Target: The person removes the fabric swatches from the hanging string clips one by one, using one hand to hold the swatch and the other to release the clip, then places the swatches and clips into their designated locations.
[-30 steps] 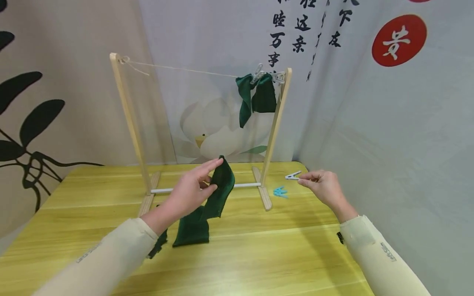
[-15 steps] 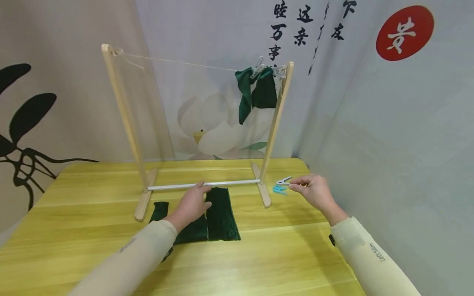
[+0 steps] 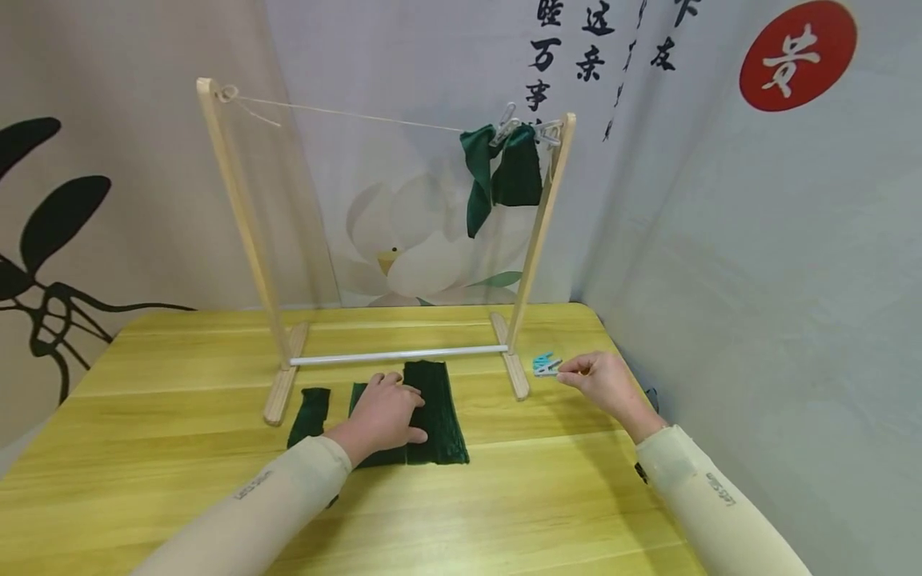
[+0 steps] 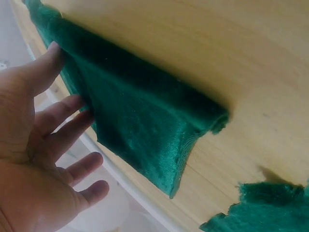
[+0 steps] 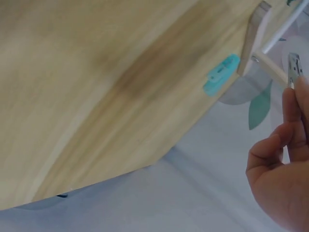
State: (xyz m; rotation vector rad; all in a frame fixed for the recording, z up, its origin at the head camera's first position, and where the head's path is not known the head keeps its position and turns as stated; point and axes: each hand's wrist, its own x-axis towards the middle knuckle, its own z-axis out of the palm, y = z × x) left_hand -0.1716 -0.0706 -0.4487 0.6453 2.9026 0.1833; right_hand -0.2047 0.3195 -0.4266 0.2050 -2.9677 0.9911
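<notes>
Green velvety cloth strips lie on the table in the head view. The right strip (image 3: pixel 441 412) is flat, the middle cloth (image 3: pixel 383 458) is partly covered by my left hand (image 3: pixel 385 412), and another strip (image 3: pixel 311 410) lies to the left. In the left wrist view, my left fingers are loosely spread at the cloth (image 4: pixel 135 111), with a fingertip at its edge. My right hand (image 3: pixel 603 388) pinches a white clothespin (image 3: pixel 547 370) between thumb and fingers. It overlaps the blue clothespins (image 3: pixel 542 360) in the head view.
Behind the cloths stands a wooden rack with a left post (image 3: pixel 241 208), a right post (image 3: pixel 543 232) and a white bottom bar (image 3: pixel 396 355). Green cloths (image 3: pixel 519 168) hang from its string (image 3: pixel 346 114) near the right post, held by clear clips (image 3: pixel 507 126).
My left hand has lowered the green strip, laid it beside the middle cloth and let go. My right hand has brought the white clothespin left and down to the blue ones.
</notes>
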